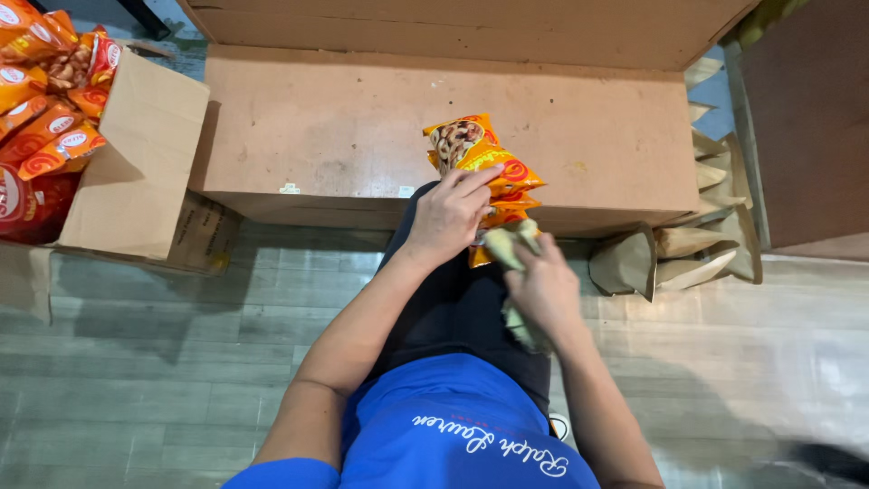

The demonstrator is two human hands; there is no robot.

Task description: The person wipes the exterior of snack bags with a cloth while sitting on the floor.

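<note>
Left hand lies fingers-flat over a stack of orange snack packets, pinning the slick, crinkly foil pouches against the front edge of the flattened cardboard worktop so they stay aligned. Right hand is closed around a crumpled pale paper bag, just beside the stack's lower end. Open carton of identical packets at left; stiff brown paper bags piled at right.
</note>
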